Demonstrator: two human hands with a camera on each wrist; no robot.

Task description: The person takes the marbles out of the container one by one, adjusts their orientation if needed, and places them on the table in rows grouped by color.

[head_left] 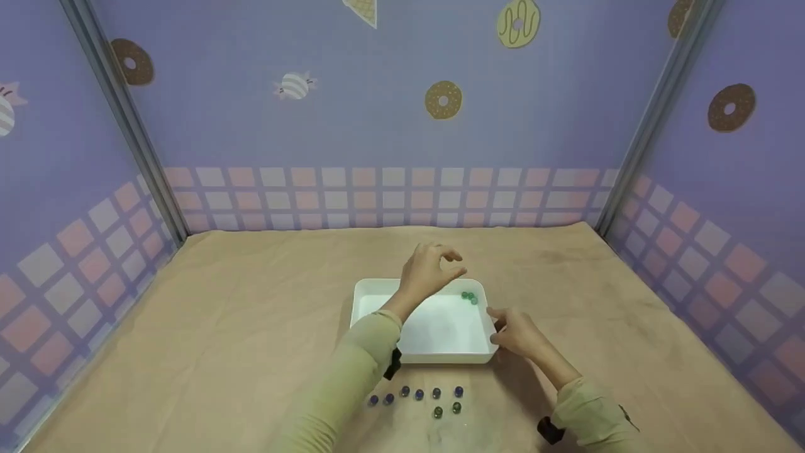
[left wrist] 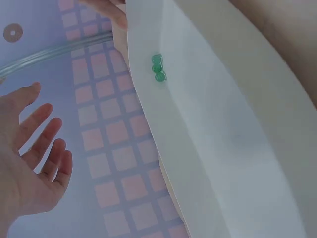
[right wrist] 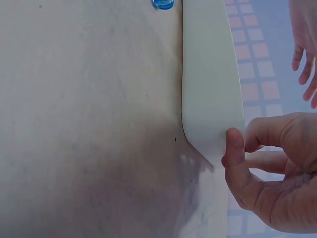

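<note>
A white rectangular tray (head_left: 440,327) stands on the cloth, with three green marbles (head_left: 470,297) lying together in its back right corner. Above the tray's back part, my left hand (head_left: 431,270) hovers with its fingers loosely bent; the left wrist view shows this hand (left wrist: 34,158) holding nothing. My right hand (head_left: 521,332) is at the tray's right side. Seen from the right wrist, that hand (right wrist: 277,173) pinches the tray (right wrist: 210,84) near a corner, its thumb against the outer wall. Part of the tray's left side is hidden behind my left forearm.
Several loose marbles (head_left: 419,394), dark blue and greenish, lie on the cloth in front of the tray. Tan cloth (head_left: 251,302) covers the table. Patterned purple walls (head_left: 377,138) and grey corner posts (head_left: 654,119) enclose the back and sides.
</note>
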